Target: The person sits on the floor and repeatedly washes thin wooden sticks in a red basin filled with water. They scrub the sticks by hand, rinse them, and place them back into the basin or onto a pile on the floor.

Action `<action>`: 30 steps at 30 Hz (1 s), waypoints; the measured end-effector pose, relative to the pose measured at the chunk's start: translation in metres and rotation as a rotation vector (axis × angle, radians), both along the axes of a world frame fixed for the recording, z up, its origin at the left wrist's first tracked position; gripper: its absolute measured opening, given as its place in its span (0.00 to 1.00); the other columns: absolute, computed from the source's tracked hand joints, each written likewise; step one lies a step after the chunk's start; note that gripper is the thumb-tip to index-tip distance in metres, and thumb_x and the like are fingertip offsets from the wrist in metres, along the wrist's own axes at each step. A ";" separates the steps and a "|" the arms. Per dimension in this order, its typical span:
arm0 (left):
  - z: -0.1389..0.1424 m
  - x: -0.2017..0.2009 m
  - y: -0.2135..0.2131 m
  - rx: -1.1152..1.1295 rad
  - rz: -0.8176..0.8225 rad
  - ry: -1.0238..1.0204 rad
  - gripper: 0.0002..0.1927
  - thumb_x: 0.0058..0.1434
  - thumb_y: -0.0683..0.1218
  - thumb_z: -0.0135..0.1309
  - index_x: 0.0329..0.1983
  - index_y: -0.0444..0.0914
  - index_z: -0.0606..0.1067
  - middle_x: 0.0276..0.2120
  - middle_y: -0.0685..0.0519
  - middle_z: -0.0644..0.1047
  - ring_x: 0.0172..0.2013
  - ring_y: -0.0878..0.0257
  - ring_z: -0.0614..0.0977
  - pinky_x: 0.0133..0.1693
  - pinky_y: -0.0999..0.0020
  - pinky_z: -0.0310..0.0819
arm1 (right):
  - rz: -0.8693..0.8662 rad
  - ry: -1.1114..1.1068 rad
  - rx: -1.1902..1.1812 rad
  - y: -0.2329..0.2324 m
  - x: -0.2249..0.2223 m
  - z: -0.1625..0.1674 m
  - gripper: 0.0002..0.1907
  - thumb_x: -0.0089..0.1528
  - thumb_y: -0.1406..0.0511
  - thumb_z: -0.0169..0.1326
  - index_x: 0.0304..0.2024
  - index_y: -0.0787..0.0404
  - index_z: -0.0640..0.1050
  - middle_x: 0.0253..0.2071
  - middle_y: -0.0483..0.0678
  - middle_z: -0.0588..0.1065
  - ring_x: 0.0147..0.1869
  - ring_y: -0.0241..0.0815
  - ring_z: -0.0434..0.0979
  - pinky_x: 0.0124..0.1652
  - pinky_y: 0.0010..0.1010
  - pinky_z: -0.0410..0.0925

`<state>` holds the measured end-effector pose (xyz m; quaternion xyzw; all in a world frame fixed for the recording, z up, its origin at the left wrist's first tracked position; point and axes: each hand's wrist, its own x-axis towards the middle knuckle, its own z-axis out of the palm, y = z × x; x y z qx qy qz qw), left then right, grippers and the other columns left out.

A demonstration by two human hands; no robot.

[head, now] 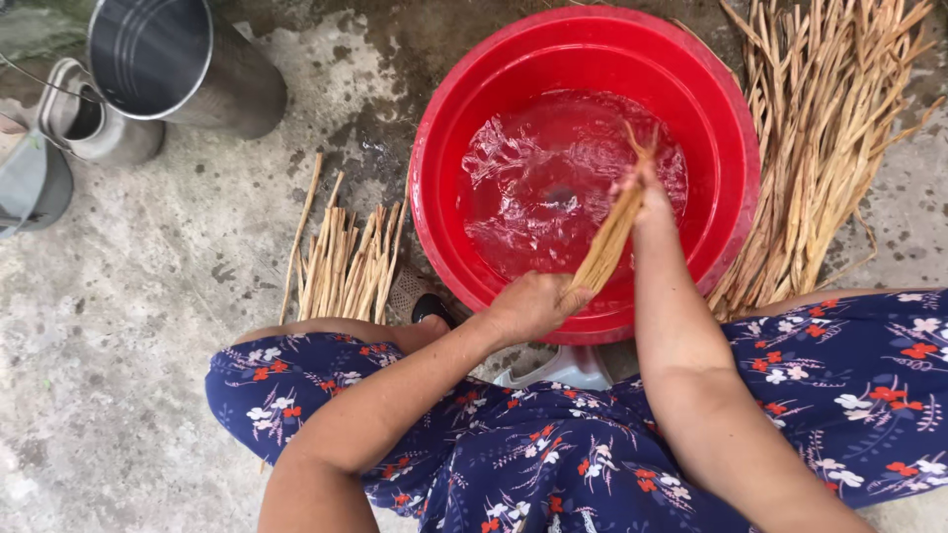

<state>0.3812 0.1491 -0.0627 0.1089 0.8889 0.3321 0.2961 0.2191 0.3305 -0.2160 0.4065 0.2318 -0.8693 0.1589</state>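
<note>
Gripping a small bundle of tan stalks (609,242) at both ends: left hand (530,306) fisted tight round the lower end at frame centre, right hand (642,188) closed on the upper end, w/ forearm coming up from lower right. Bundle's long axis runs diagonally, lower left to upper right, over the water in the red basin (474,128). More stalks lie piled at upper right (820,148) & left of basin (346,262) on the concrete floor (148,296).

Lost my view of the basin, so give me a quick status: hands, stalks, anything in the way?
Left hand and right hand both shut on stalk bundle. Bundle over water in red basin. Nothing in the way.
</note>
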 end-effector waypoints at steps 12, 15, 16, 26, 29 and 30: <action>-0.089 -0.062 -0.063 -0.128 0.416 0.067 0.24 0.75 0.57 0.39 0.40 0.33 0.77 0.29 0.38 0.81 0.32 0.45 0.84 0.36 0.48 0.79 | 0.510 0.294 0.115 -0.138 0.044 0.064 0.14 0.66 0.65 0.51 0.51 0.68 0.74 0.32 0.52 0.78 0.33 0.42 0.80 0.36 0.31 0.78; -0.071 -0.034 -0.032 -0.197 0.240 0.131 0.22 0.72 0.55 0.38 0.40 0.36 0.77 0.30 0.35 0.79 0.34 0.39 0.83 0.38 0.43 0.78 | 0.490 0.193 0.117 -0.114 0.036 0.025 0.12 0.68 0.65 0.49 0.48 0.69 0.75 0.31 0.54 0.78 0.28 0.41 0.77 0.27 0.31 0.76; -0.059 -0.026 -0.024 -0.214 0.235 0.112 0.21 0.72 0.56 0.38 0.42 0.36 0.75 0.29 0.35 0.79 0.34 0.38 0.83 0.37 0.43 0.78 | 0.486 0.186 0.125 -0.099 0.031 0.011 0.12 0.69 0.65 0.48 0.48 0.70 0.75 0.32 0.55 0.78 0.27 0.41 0.77 0.25 0.31 0.76; -0.030 -0.005 -0.005 -0.029 0.205 0.147 0.18 0.65 0.54 0.49 0.46 0.36 0.75 0.28 0.36 0.79 0.30 0.39 0.83 0.34 0.44 0.78 | 0.001 0.304 -0.118 -0.030 0.027 0.028 0.29 0.68 0.45 0.35 0.50 0.61 0.73 0.29 0.51 0.75 0.29 0.42 0.77 0.28 0.32 0.76; -0.049 -0.040 -0.036 0.103 0.427 -0.127 0.15 0.63 0.48 0.47 0.50 0.39 0.75 0.32 0.42 0.81 0.32 0.49 0.85 0.34 0.53 0.81 | 0.147 0.430 -0.158 -0.059 0.026 0.078 0.31 0.65 0.43 0.32 0.57 0.58 0.64 0.36 0.56 0.77 0.34 0.47 0.80 0.32 0.35 0.80; -0.053 -0.049 -0.045 0.066 0.472 -0.266 0.15 0.59 0.46 0.49 0.49 0.39 0.74 0.32 0.44 0.82 0.32 0.52 0.86 0.34 0.56 0.85 | 0.263 0.421 -0.164 -0.079 0.028 0.086 0.26 0.65 0.51 0.41 0.59 0.58 0.63 0.38 0.55 0.77 0.36 0.46 0.80 0.34 0.33 0.79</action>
